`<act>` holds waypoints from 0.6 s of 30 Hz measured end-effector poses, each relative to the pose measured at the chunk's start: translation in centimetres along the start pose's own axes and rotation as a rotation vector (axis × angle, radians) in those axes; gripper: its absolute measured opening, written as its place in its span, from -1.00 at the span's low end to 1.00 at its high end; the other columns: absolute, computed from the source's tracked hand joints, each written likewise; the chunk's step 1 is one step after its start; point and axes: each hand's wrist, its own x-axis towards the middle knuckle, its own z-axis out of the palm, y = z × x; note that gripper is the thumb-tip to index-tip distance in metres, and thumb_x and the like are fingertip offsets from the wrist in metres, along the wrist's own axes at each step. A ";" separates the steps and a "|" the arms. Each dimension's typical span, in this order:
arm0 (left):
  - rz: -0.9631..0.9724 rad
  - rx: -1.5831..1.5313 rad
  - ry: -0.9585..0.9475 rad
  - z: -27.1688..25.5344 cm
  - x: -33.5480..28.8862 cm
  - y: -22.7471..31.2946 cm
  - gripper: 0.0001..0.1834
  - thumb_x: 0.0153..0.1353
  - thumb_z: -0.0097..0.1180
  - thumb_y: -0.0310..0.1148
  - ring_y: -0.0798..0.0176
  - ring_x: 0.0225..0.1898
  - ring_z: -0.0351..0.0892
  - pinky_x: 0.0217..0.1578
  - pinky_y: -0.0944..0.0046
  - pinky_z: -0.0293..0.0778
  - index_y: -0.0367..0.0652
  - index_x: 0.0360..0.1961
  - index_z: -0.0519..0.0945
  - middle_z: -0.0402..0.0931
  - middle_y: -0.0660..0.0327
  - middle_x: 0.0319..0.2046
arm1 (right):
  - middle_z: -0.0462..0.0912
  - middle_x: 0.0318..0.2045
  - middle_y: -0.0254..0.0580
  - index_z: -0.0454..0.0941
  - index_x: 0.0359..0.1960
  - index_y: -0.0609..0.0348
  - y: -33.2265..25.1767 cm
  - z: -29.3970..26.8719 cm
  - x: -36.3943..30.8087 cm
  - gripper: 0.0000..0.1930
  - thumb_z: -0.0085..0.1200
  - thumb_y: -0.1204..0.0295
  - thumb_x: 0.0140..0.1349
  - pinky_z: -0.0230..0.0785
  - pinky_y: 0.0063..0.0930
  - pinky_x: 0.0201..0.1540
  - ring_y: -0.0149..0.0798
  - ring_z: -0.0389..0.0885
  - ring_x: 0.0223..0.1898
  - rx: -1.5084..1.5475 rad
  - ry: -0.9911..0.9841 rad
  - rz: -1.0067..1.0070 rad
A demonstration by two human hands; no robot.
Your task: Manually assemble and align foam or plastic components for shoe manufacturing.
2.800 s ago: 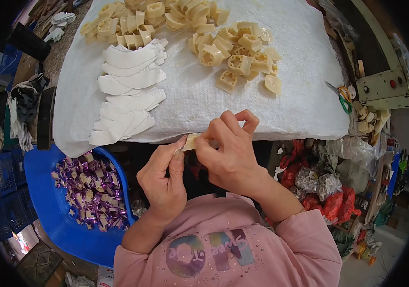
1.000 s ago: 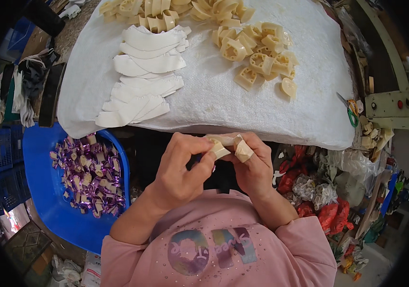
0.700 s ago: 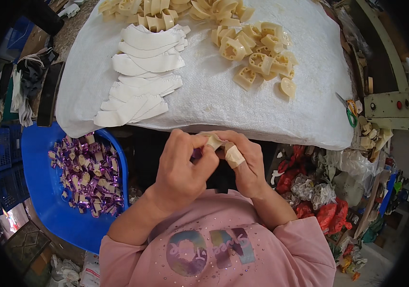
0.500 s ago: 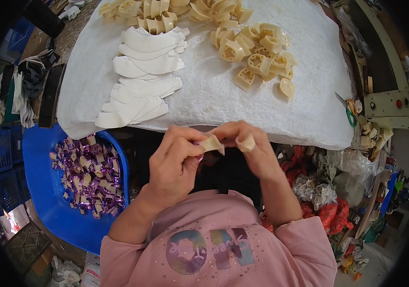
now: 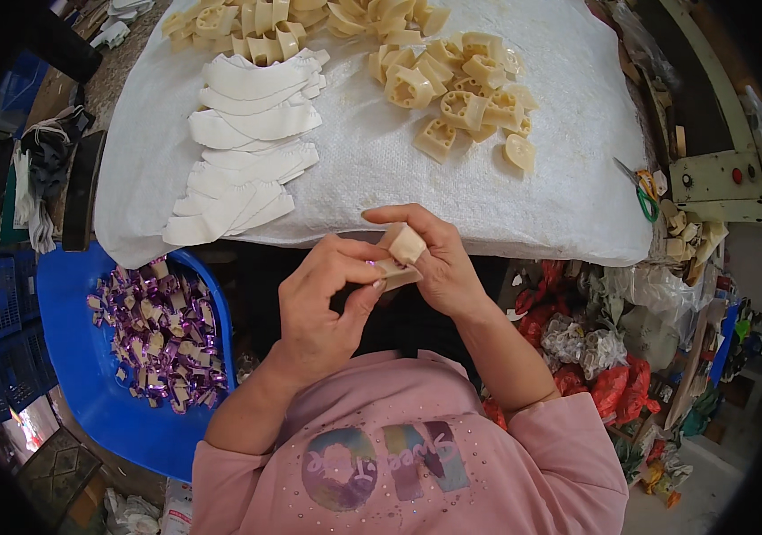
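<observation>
My left hand (image 5: 323,290) pinches a small cream shoe heel (image 5: 401,278) between thumb and fingers; a bit of shiny purple shows at its edge. Against that heel lies the thumb of my right hand (image 5: 443,267), covered by a cream cap or wrap (image 5: 404,242). The right index finger is stretched out and raised apart from the thumb, while the other right fingers are mostly hidden. Beyond my hands, white curved strips (image 5: 243,169) lie overlapped on a cushioned white work surface (image 5: 488,209). Loose beige moulded heels (image 5: 463,109) are heaped to their right.
A blue tub (image 5: 87,374) at my left holds many purple-and-cream pieces (image 5: 167,334). More beige heels (image 5: 265,22) sit at the far edge. Scissors (image 5: 646,198) lie on the right, near a green machine (image 5: 720,183). Red plastic bags (image 5: 617,392) are low on the right.
My right hand has moved left and up, bringing its capped thumb over the heel, and its index finger has straightened. My left hand keeps its pinch. The whole view has shifted slightly.
</observation>
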 end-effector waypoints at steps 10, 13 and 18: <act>-0.409 -0.504 0.283 1.4 0.3 1.1 -0.87 0.12 0.16 -0.58 0.38 -0.24 0.53 -0.15 0.37 0.46 -0.40 -0.30 0.53 0.57 0.06 -0.25 | 0.43 -0.15 -0.17 0.45 -0.15 0.16 0.2 0.3 -0.4 -0.83 -0.03 0.49 0.22 0.20 -0.41 0.03 -0.24 0.30 -0.04 0.039 0.060 -0.303; -0.398 -0.497 0.259 1.2 0.4 1.1 -0.84 0.13 0.18 -0.55 0.38 -0.24 0.53 -0.14 0.36 0.46 -0.39 -0.28 0.53 0.56 0.05 -0.24 | 0.41 -0.21 -0.18 0.45 -0.21 0.18 -0.1 0.7 -0.4 -0.84 -0.02 0.55 0.15 0.20 -0.41 -0.03 -0.23 0.31 -0.12 -0.125 0.167 -0.356; -0.356 -0.441 0.199 0.7 0.4 0.8 -0.88 0.14 0.13 -0.59 0.31 -0.23 0.56 -0.17 0.34 0.51 -0.39 -0.28 0.51 0.55 0.03 -0.21 | 0.43 -0.28 -0.16 0.45 -0.30 0.19 -0.7 0.2 0.0 -0.84 0.02 0.58 0.04 0.19 -0.36 -0.10 -0.16 0.32 -0.22 0.288 0.021 -0.114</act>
